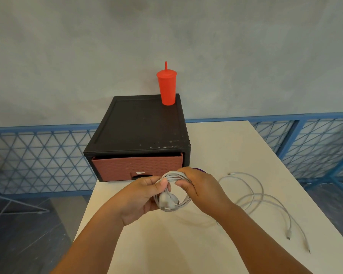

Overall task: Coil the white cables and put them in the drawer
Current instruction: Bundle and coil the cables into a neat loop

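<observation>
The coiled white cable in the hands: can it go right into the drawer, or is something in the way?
Mainly the drawer itself: its reddish front looks pushed in, inside the black cabinet, so it must be pulled open first. The left hand and right hand both grip the coiled cable just before it.

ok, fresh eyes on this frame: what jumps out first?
A red tumbler with a straw stands on the back right corner of the black drawer unit. In front of its reddish drawer, the left hand and right hand grip a coiled white cable; a loose white cable sprawls on the table to their right.
</observation>
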### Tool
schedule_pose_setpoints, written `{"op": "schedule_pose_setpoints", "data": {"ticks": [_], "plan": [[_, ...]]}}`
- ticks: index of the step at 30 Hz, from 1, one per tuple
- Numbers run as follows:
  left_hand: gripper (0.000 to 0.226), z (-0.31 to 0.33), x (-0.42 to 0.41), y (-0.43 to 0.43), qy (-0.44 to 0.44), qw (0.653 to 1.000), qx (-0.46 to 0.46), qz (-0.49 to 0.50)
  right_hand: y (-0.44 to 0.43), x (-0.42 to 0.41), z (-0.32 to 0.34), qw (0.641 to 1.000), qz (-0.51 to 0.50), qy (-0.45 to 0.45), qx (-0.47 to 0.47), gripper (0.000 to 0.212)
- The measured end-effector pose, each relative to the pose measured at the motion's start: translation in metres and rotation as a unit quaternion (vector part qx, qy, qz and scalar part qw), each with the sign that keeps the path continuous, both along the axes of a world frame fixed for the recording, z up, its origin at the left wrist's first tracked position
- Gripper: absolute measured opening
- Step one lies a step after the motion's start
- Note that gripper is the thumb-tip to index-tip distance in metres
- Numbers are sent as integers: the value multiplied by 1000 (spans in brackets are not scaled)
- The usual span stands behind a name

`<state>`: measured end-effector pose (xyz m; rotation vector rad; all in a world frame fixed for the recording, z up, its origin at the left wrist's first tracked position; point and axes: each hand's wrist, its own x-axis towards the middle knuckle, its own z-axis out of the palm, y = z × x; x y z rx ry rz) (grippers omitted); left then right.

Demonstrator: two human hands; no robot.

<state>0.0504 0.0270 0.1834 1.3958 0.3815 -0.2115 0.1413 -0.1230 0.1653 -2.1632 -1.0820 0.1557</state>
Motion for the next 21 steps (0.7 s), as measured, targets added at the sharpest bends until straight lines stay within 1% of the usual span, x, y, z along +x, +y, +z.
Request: {"op": "schedule_pose_setpoints", "data": {"ticks": [4,8,9,11,12,14,17,21], "plan": [[26,-3,0,-6,-10,998,-62,30,0,-1,-2,1000,-6,-15,-1,32],[28,-6,-1,-5,-17,997,-77,-6,-2,-1,-3,999,9,-42,-23,32],[30,-6,-1,-5,-11,997,-67,-23,-2,-1,-3,998,13,-51,-35,31],[34,-7,-1,-4,8,999,-19,-51,-1,-1,-5,995,16,-67,-66,30],[36,-7,-1,-3,15,998,4,-56,0,-2,-6,994,13,-74,-82,30],[35,-7,-1,0,18,999,15,-49,0,-5,-7,991,11,-87,-103,30],[37,-5,1,0,19,998,-16,-49,1,-7,-5,987,23,-108,-118,32],[34,-5,4,-4,24,995,-90,-43,-1,-9,-1,991,36,-101,-79,34]]}}
